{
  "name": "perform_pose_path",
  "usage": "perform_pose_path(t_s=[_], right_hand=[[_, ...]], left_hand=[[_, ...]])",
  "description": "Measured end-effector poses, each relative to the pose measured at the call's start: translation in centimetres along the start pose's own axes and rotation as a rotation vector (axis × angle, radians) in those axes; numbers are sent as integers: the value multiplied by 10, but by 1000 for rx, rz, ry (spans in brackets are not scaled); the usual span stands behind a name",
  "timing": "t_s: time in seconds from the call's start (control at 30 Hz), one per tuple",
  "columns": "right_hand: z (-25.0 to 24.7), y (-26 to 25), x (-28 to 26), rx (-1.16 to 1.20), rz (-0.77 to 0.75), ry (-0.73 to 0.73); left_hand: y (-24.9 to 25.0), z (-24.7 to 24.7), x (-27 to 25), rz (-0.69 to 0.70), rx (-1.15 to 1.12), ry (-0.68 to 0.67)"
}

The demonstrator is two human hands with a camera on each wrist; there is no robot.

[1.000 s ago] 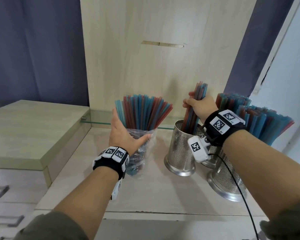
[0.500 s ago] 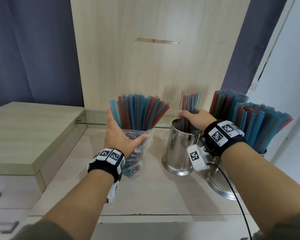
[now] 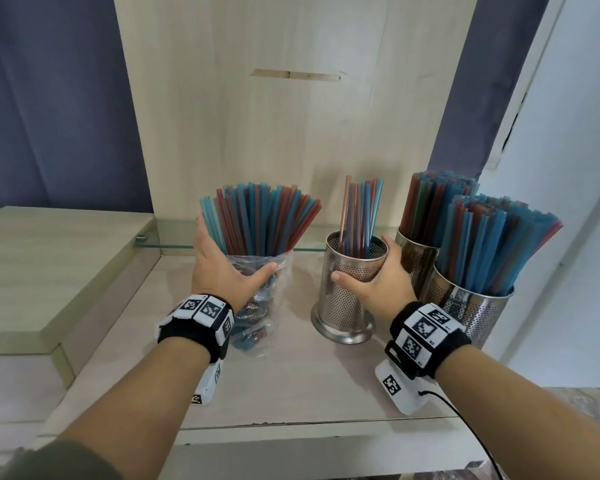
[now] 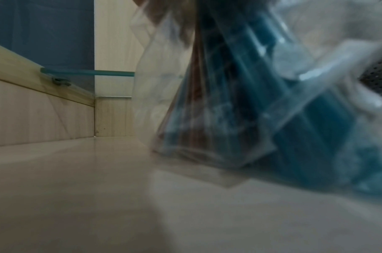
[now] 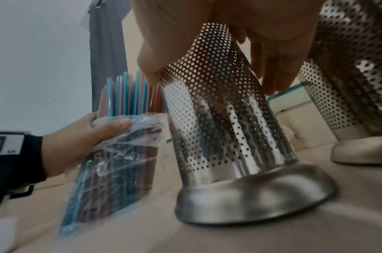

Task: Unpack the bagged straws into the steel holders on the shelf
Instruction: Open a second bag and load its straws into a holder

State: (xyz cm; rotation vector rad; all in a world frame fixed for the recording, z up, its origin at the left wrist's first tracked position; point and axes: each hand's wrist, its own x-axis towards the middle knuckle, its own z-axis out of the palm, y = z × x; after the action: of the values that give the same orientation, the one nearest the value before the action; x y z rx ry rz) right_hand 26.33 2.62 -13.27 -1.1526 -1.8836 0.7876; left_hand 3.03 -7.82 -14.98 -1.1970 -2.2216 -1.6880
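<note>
On the shelf (image 3: 302, 386), the right hand (image 3: 381, 282) has released the straws (image 3: 361, 216) and now grips the holder (image 3: 347, 306).

Both forearms reach forward over the shelf (image 3: 326, 386), each with a black band of printed markers at the wrist. The left hand (image 3: 222, 271) is curled around the bag of straws (image 3: 257, 306), thumb in front. The right hand (image 3: 381, 282) wraps the upper wall of the steel holder (image 3: 343, 306), thumb in front, fingers behind.
</note>
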Motion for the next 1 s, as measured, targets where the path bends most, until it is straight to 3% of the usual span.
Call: perform_pose_path(t_s=[0.3, 0.5, 0.73, 0.87, 1.0], right_hand=[[12, 4, 8, 14, -20, -13], [22, 5, 10, 13, -22, 12], [22, 8, 11, 43, -32, 2], [23, 8, 10, 54, -46, 2], [22, 8, 10, 54, -37, -8]], left_hand=[[3, 4, 3, -5, 158, -14], [4, 6, 22, -106, 216, -117], [29, 0, 45, -302, 504, -179], [37, -8, 60, -301, 664, -203], [43, -15, 67, -307, 621, -146]])
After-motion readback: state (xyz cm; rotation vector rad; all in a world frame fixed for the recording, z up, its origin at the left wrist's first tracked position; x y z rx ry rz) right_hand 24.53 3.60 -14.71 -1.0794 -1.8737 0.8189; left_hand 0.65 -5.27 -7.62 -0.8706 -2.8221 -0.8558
